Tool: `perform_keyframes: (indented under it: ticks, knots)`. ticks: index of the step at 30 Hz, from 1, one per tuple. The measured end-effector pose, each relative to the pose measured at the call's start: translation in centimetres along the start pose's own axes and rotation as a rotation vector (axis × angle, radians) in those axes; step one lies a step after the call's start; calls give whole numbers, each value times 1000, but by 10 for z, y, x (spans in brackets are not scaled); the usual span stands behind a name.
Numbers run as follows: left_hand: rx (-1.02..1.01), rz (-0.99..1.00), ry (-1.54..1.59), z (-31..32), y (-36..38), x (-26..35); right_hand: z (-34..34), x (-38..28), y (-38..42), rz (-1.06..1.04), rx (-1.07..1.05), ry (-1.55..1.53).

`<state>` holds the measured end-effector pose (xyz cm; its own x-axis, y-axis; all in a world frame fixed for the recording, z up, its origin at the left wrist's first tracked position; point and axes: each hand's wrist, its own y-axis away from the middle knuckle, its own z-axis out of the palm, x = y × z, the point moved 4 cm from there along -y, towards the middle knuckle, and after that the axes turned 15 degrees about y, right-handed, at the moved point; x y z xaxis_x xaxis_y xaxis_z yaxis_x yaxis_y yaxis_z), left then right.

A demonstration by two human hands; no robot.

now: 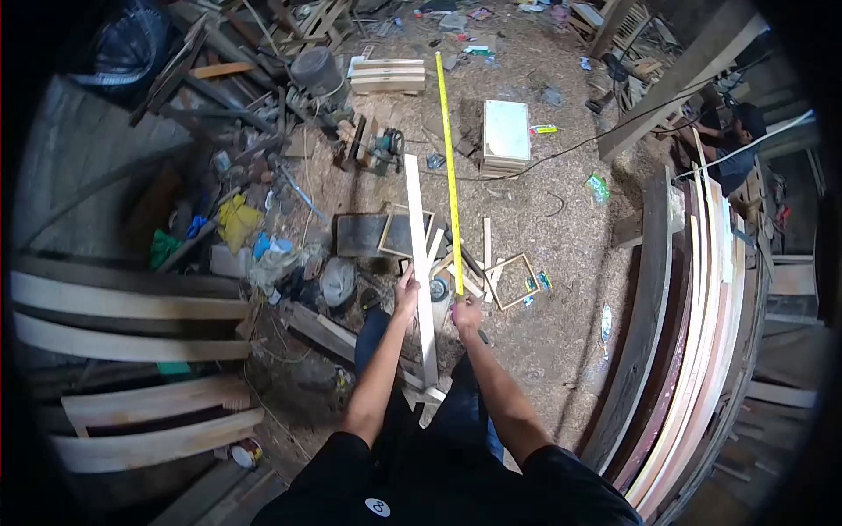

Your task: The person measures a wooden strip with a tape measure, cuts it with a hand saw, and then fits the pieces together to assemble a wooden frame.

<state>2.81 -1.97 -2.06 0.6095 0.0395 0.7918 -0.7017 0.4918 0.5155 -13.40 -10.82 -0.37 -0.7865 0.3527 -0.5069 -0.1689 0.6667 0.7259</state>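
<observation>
My left hand is wrapped round a long pale wooden strip, which stands out ahead of me with its near end by my legs. In my right hand is a tape measure; its case is mostly hidden by my fingers. The yellow tape blade runs far out forward, roughly alongside the strip and a little to its right. Small wooden frames and loose sticks lie on the ground just beyond my hands.
A stack of pale panels and some stacked boards lie ahead. Long planks line the right side, near another person. Curved-looking boards and scrap are at left. A dark cable crosses the shavings-covered floor.
</observation>
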Motion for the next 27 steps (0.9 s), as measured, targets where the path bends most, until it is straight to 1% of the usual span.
perform_keyframes:
  ticks: [2,3,5,6,8,9,11,12,14,15,17,18,19,21,22,23,25,26,27]
  knots:
    - [14,-6,-54,-5,-4,21,7,-21,11,-37,105,92]
    - [-17,-96,1,21,6,-20,-17,14,-6,29,168,153]
    - [1,-119,-73,2,-24,5,46,22,-44,94,199,79]
    - [-34,-109,-91,-14,-46,9,76,19,-58,95,221,45]
    - [-44,-123,-60,-41,-83,-16,105,32,-82,125,396,168]
    - [-115,-67,17,-39,-98,-10,111,19,-90,78,377,194]
    - [-137,-126,-15,-61,-136,-27,134,7,-101,2,491,155]
    - [-144,-133,-6,-73,-158,-41,152,12,-122,6,502,162]
    - [-181,-200,-199,-98,-202,-73,200,30,-168,33,322,-384]
    - [-190,-204,-202,-110,-222,-88,218,33,-187,38,330,-389]
    - [-220,-186,-278,-126,-254,-122,240,42,-219,-18,344,-582]
    - [-246,-98,-148,-132,-267,-140,255,62,-245,-96,468,-449]
    - [-247,-109,-156,-135,-274,-153,262,68,-256,-20,380,-568]
    - [-299,-76,-208,-139,-285,-176,283,98,-298,-107,433,-607]
    - [-345,-82,-187,-145,-296,-197,284,103,-304,-106,432,-624]
    - [-342,-101,-192,-154,-303,-219,285,109,-309,-100,428,-637]
    - [-413,-2,-186,-159,-313,-240,295,145,-338,-159,522,-540]
    - [-406,-16,-189,-164,-317,-250,301,164,-352,-203,544,-500]
    - [-438,-4,-195,-166,-316,-255,302,170,-350,-167,445,-565]
